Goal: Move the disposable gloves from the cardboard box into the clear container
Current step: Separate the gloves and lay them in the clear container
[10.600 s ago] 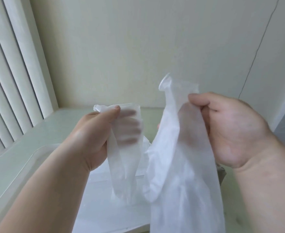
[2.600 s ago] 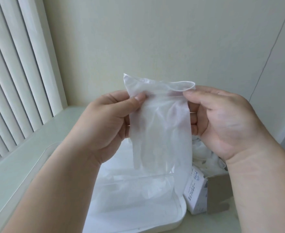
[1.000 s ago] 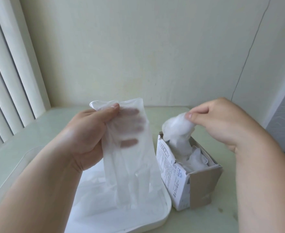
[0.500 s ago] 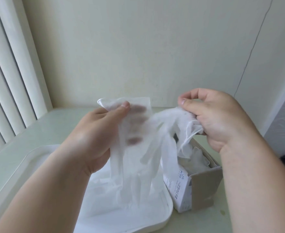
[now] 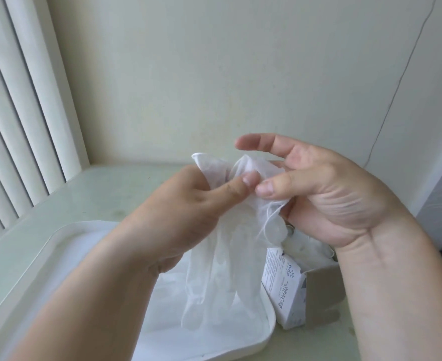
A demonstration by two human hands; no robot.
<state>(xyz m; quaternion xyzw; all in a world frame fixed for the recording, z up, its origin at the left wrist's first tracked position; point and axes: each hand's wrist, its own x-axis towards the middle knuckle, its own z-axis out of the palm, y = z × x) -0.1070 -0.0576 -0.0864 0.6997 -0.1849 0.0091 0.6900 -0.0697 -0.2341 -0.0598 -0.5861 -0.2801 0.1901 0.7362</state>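
Fingers [image 5: 234, 190]: left hand [image 5: 188, 207] pinches gloves [image 5: 214, 277] at cuff; right hand [image 5: 332, 199] thumb pinches same bunch
Axis: gloves hang vertical, centre frame, tips over clear container [image 5: 268, 332]
Nearer container: left hand; cardboard box [image 5: 324, 295] lower right

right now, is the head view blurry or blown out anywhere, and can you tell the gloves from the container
Head view: soft, even daylight, no hard shadows, little blur. Head view: the translucent disposable gloves, pinched by left hand and right hand, wash out against the clear container below, edges hard to trace. Head view: wide-angle bending fans the blinds at left.
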